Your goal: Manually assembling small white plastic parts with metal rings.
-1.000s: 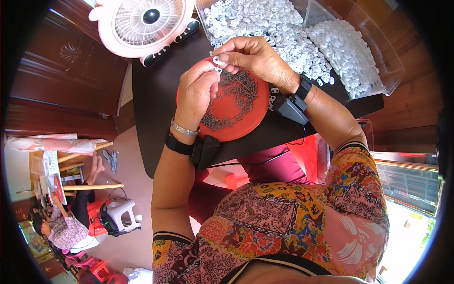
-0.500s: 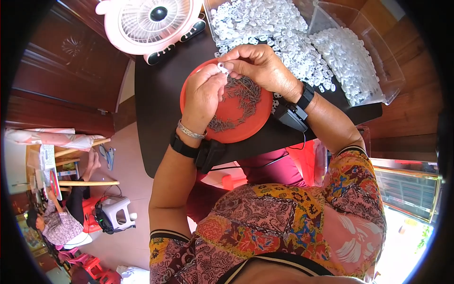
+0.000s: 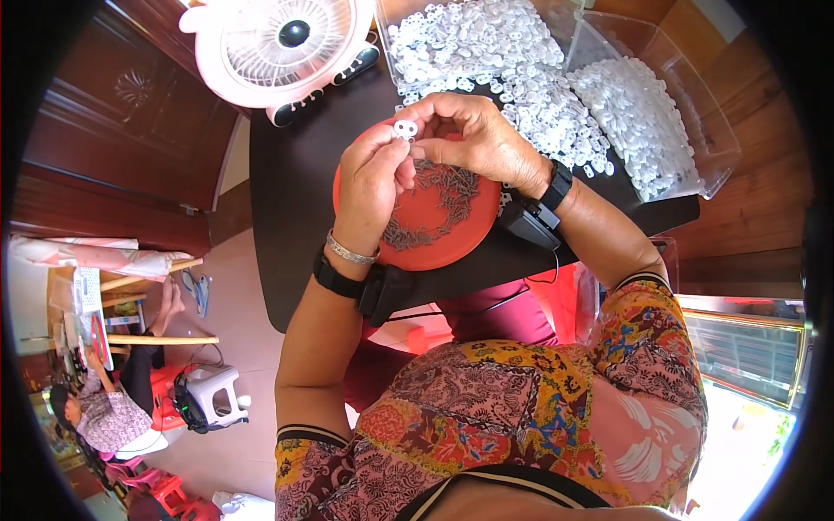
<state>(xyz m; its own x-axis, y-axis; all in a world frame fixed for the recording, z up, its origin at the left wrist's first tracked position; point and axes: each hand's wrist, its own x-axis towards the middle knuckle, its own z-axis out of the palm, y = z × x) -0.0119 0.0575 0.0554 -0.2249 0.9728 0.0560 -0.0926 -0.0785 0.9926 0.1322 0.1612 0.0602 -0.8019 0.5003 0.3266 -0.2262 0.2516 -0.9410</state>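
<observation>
Between the thumb and finger of my left hand (image 3: 372,176) is a small white two-holed plastic piece (image 3: 405,129), its holed face turned up. My right hand (image 3: 473,135) comes in from the other side, its thumb and fingertips pinched close against the lower edge of that piece. Whatever those fingertips grip is too small to make out. Both hands are over a round red plate (image 3: 447,253), on which many thin dark screws or nails (image 3: 448,201) lie in a loose ring.
A pink fan (image 3: 294,35) stands at the far left of the dark table (image 3: 291,208). White pieces spill from one clear bin (image 3: 478,39), beside another full clear bin (image 3: 638,122). Another person (image 3: 113,417) sits at the left, near a grey-white stool (image 3: 215,395).
My left hand has tipped the white piece so its two holes now show. My right fingers have shifted down slightly to its lower edge.
</observation>
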